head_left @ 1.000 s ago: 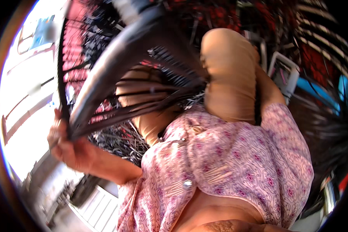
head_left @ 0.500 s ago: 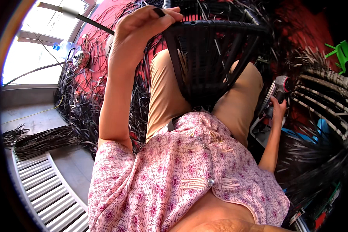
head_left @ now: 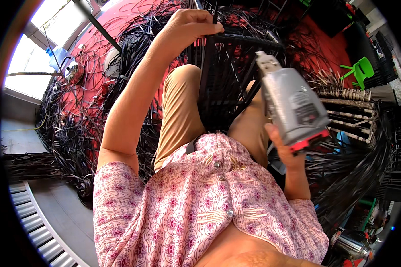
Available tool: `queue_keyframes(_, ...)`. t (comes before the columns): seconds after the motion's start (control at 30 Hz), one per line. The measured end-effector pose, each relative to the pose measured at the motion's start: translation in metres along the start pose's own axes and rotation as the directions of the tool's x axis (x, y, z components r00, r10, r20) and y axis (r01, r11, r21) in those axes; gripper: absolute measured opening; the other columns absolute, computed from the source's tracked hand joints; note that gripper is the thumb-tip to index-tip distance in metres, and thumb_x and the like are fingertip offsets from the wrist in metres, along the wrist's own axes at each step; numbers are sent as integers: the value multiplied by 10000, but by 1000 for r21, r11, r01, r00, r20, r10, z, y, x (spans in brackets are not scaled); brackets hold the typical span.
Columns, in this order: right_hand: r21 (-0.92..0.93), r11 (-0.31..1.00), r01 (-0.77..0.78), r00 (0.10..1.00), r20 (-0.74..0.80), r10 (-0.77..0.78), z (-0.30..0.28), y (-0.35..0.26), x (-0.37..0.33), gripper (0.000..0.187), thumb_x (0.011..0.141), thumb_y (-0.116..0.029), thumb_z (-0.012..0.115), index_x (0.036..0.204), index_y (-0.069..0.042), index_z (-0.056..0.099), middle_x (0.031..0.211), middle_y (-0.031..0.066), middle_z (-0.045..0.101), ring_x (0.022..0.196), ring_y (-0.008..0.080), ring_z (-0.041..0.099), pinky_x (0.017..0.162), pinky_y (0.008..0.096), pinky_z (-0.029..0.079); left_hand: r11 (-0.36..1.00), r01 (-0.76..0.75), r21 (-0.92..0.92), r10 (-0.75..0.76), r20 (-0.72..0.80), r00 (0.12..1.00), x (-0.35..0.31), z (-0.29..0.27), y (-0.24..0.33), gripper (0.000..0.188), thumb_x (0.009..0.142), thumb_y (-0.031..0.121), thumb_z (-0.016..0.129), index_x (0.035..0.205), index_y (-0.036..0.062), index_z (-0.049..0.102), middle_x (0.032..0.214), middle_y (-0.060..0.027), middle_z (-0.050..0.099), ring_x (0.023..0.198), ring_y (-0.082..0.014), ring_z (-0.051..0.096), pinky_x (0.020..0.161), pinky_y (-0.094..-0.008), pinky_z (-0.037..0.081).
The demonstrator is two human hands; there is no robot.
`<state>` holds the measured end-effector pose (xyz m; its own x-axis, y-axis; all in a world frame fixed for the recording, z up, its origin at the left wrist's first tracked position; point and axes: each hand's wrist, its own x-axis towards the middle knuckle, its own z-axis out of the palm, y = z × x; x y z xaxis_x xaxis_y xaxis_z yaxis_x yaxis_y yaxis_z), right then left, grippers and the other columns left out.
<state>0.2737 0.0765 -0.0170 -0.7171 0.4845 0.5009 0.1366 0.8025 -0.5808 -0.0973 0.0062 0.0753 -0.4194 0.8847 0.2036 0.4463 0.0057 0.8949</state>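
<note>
The right hand (head_left: 284, 149) now comes up from low beside the knee, lifting a grey power tool with a red base (head_left: 292, 107) close to the camera, its nose aimed at the black woven frame (head_left: 223, 75). The left hand (head_left: 189, 24) shifts from an upper strand to pinch the frame's near-left upright. The frame sits lower between the knees than a second ago.

- Open gaps between the bars of the black frame (head_left: 227, 75), far centre.
- Tangled black strips (head_left: 75, 120) crowding left and far.
- Grey tool (head_left: 294, 107) blocking right.
- Bare floor (head_left: 67, 218) near left.
</note>
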Motion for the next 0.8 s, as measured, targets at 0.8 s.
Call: queue_keyframes(0.8, 164, 985, 58, 998, -18, -56, 67, -60, 69, 569, 746, -81, 830, 1271, -7, 622, 1025, 123, 746, 907, 240, 753, 796, 326, 575, 996, -82, 47, 82, 11, 997, 3, -8, -13, 285, 876, 224, 765, 683, 57, 636, 662, 58, 553, 681, -30, 482, 660, -230, 364)
